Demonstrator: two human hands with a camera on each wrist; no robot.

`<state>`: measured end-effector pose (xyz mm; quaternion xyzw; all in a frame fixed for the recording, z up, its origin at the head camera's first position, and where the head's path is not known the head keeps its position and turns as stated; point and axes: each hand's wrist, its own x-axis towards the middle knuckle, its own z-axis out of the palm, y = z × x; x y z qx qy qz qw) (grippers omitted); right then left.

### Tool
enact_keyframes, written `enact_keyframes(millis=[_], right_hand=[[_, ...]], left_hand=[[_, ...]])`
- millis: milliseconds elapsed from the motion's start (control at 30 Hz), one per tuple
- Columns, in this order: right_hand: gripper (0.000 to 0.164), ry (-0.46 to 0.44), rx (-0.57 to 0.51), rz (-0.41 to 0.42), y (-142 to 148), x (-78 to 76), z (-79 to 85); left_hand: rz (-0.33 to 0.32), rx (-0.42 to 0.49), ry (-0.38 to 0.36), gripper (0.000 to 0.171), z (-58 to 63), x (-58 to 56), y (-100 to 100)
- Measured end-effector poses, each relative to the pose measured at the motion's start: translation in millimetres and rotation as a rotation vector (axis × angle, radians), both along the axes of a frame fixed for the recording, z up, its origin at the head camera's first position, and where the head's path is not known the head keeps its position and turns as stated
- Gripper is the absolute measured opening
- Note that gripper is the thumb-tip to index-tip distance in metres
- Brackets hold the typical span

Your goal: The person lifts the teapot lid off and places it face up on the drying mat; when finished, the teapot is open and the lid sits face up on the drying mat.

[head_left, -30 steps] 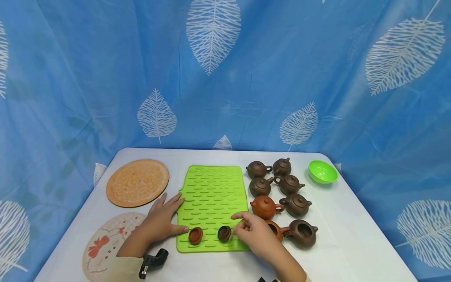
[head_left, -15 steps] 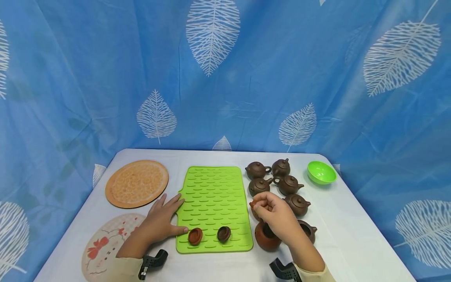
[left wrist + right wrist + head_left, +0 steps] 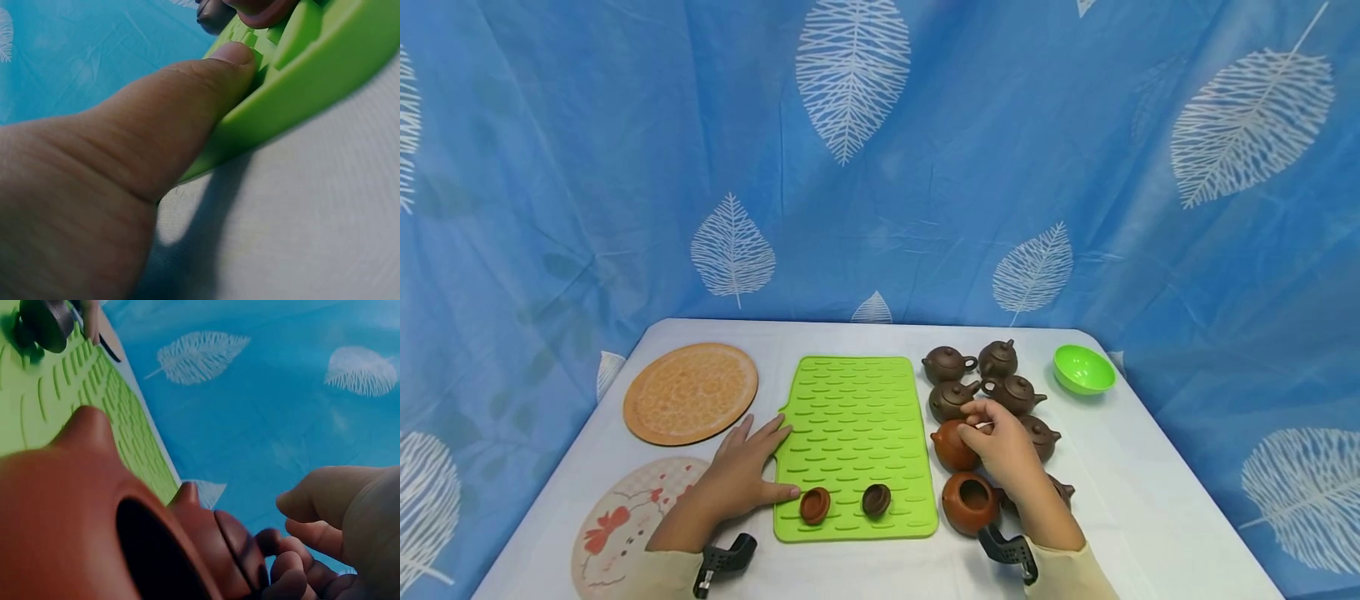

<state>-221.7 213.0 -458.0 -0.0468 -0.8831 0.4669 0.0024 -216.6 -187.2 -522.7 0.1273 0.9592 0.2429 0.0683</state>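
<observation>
Got left hand (image 3: 737, 475) splayed over left edge of green mat (image 3: 865, 417), right hand (image 3: 1009, 450) kinda loose-fingered at lidded reddish teapot (image 3: 952, 451), bowl (image 3: 1086, 386) by far-right tabletop (image 3: 1127, 475) corner.

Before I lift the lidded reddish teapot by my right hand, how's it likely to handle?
The reddish teapot has a smooth, clay-like body, so it's probably rigid. Its lid shows a seam and no visible catch, so it may slide off if tilted. Its short spout sticks out and could chip if knocked.

Red-brn teapot (image 3: 951, 447) upright, lid over mouth, beside grn mat (image 3: 857, 417); red-brn lid (image 3: 815, 506), dk lid (image 3: 876, 500) upturned on mat's near end.
</observation>
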Motion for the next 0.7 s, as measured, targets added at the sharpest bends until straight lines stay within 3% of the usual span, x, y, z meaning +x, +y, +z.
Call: enact_keyframes(millis=[400, 700], right_hand=[[0.011, 0.016, 0.153, 0.045, 6.2, -1.5, -9.5], [0.014, 0.006, 0.171, 0.039, 9.6, 2.6, -9.5]], left_hand=[[0.010, 0.000, -0.004, 0.111, 4.3, 0.7, 1.2], [0.022, -0.011, -0.019, 0.111, 2.0, 0.5, 2.0]])
